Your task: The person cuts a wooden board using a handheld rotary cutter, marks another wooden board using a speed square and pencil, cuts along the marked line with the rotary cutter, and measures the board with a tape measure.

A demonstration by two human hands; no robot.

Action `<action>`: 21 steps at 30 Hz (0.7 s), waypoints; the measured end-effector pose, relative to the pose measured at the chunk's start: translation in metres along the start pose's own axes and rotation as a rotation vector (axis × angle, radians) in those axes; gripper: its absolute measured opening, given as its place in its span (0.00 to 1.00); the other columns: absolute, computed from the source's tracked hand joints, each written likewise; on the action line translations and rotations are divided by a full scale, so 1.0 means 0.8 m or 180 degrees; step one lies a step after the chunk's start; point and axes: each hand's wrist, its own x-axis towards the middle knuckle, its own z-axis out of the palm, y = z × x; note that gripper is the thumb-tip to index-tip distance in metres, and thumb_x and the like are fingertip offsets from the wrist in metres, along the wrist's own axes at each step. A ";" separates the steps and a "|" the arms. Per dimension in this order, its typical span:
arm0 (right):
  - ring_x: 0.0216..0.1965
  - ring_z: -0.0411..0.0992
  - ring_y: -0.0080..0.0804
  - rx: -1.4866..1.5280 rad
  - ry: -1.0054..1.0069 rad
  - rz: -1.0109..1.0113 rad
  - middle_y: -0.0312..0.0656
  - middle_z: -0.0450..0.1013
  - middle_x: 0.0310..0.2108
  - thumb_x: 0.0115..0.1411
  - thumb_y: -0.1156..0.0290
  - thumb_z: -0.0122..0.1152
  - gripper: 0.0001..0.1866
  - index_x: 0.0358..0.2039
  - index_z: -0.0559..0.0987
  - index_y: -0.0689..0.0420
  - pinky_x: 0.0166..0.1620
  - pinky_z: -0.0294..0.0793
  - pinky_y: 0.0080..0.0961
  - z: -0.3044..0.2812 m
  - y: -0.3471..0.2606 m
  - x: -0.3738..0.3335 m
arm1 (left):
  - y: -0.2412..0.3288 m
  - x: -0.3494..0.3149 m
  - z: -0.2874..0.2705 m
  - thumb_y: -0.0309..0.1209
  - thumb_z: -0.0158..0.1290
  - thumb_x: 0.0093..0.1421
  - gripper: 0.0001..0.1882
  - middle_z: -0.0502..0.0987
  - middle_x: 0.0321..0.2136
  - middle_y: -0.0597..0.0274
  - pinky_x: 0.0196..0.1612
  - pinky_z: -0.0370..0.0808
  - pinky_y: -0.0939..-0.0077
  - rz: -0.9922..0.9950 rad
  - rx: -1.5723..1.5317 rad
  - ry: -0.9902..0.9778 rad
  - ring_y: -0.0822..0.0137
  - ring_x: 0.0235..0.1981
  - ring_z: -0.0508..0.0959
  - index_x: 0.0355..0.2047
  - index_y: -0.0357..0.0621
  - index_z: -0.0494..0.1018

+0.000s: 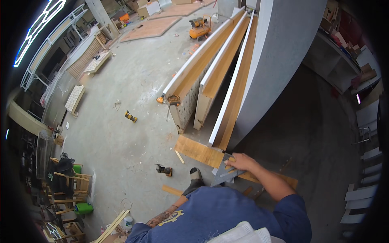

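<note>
My right hand (243, 161) is closed on a grey triangular set square (227, 172). The square lies across a wood-faced board (199, 150) low in front of me. The board's right part (285, 180) shows beyond my forearm. Past the board's far edge lean tall wood-faced panels with white edges (231, 101). My left forearm (168, 212) comes in at the lower left, but my left hand is hidden behind my blue shirt.
Left of the board, a drill (163, 170) stands on the concrete floor, with a yellow cordless tool (131, 116) farther off. Another tool (174, 100) rests on a leaning panel. Far back stands an orange air compressor (199, 29). Wooden stools (73, 182) are at the left.
</note>
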 end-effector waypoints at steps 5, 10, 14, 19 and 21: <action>0.52 0.81 0.63 -0.0100 0.0539 -0.0410 0.64 0.82 0.49 0.65 0.34 0.63 0.39 0.49 0.82 0.64 0.56 0.81 0.50 0.023 0.036 0.025 | -0.014 -0.046 -0.042 0.28 0.59 0.65 0.17 0.88 0.36 0.43 0.42 0.83 0.57 0.0687 0.1284 0.0109 0.52 0.36 0.88 0.54 0.41 0.82; 0.55 0.81 0.60 0.0083 0.0009 -0.0014 0.63 0.82 0.50 0.64 0.32 0.62 0.42 0.51 0.82 0.66 0.56 0.80 0.50 -0.014 -0.002 0.012 | 0.061 -0.097 -0.129 0.26 0.52 0.70 0.18 0.86 0.34 0.49 0.38 0.85 0.65 -0.0443 0.0300 0.1009 0.61 0.33 0.89 0.58 0.32 0.73; 0.57 0.80 0.57 -0.0013 -0.0072 0.0139 0.63 0.81 0.53 0.65 0.31 0.61 0.43 0.54 0.81 0.65 0.58 0.80 0.50 -0.017 -0.008 0.004 | 0.196 -0.096 -0.156 0.25 0.50 0.77 0.09 0.78 0.50 0.57 0.57 0.83 0.67 0.0727 -0.1658 0.1349 0.63 0.53 0.84 0.52 0.35 0.73; 0.57 0.80 0.57 -0.0045 -0.0139 0.0137 0.62 0.81 0.53 0.65 0.30 0.61 0.44 0.54 0.81 0.65 0.57 0.80 0.50 -0.013 -0.010 0.002 | 0.300 -0.028 -0.121 0.23 0.60 0.71 0.08 0.82 0.46 0.65 0.60 0.76 0.73 0.1747 -0.0857 0.1549 0.71 0.51 0.80 0.48 0.37 0.81; 0.57 0.80 0.58 -0.0083 -0.0086 0.0066 0.62 0.82 0.52 0.65 0.30 0.61 0.44 0.53 0.82 0.65 0.57 0.80 0.50 -0.008 -0.005 0.006 | 0.351 0.001 -0.096 0.26 0.61 0.70 0.08 0.84 0.41 0.64 0.50 0.80 0.73 0.1905 -0.0832 0.1321 0.72 0.43 0.82 0.48 0.38 0.81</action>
